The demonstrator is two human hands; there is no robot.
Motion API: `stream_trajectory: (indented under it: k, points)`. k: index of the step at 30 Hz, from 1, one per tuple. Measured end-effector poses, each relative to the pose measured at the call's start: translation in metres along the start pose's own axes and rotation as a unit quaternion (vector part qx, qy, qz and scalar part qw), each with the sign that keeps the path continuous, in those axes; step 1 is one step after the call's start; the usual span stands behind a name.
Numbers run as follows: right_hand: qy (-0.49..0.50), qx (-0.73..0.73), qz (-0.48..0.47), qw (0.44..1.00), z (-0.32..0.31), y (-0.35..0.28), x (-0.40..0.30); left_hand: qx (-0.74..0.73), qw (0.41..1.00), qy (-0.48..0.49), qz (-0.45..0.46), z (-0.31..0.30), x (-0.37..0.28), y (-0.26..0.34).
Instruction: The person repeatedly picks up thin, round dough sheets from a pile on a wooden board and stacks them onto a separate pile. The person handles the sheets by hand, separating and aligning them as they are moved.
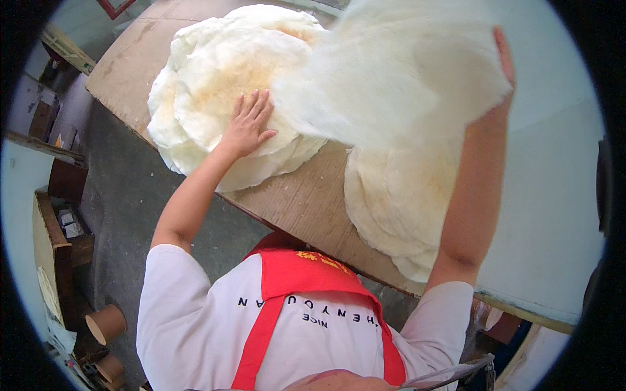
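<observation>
My left hand [250,124] lies flat with its fingers apart on a pile of thin, off-white fibrous sheets [210,73]. The pile is roughly round, with ragged edges and yellowish-brown patches in the middle. At the upper right, my right hand [505,63] grips the edge of a loose off-white sheet [391,83]. That sheet is lifted and blurred by motion, and it spans the space between the two piles. Below it sits a second, smaller pile of similar sheets [401,195], partly hidden by the raised sheet and my right forearm.
Both piles rest on a worn wooden table [293,195] whose near edge runs slantwise before me. A pale wall [543,195] stands close on the right. On the floor at left are brown cylindrical containers [106,324] and a wooden cabinet [54,244].
</observation>
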State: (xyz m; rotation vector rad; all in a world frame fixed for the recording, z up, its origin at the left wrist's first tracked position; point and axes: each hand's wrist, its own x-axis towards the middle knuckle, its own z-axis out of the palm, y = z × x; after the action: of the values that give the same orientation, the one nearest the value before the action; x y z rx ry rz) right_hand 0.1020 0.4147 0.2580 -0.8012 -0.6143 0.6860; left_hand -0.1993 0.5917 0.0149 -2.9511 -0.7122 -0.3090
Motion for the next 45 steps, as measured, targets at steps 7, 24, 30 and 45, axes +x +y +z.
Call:
stream_trajectory:
  k: [7, 24, 30, 45]
  points:
    - [-0.013, -0.156, 0.305, 0.940, -0.089, 0.114, -0.108, -0.178, 0.969, -0.165, 0.035, -0.051, -0.032, 0.046]
    - [0.516, -0.057, 0.027, 0.854, -0.272, 0.050, -0.327, -0.374, 0.869, -0.004, 0.324, 0.012, 0.055, 0.421]
    - [0.400, -0.128, 0.049, 0.906, -0.278, 0.037, -0.316, -0.306, 0.863, 0.013, 0.401, 0.022, 0.062, 0.424]
    - [0.434, -0.113, 0.040, 0.893, -0.284, 0.065, -0.295, -0.390, 0.902, -0.163, 0.083, -0.053, 0.188, 0.369]
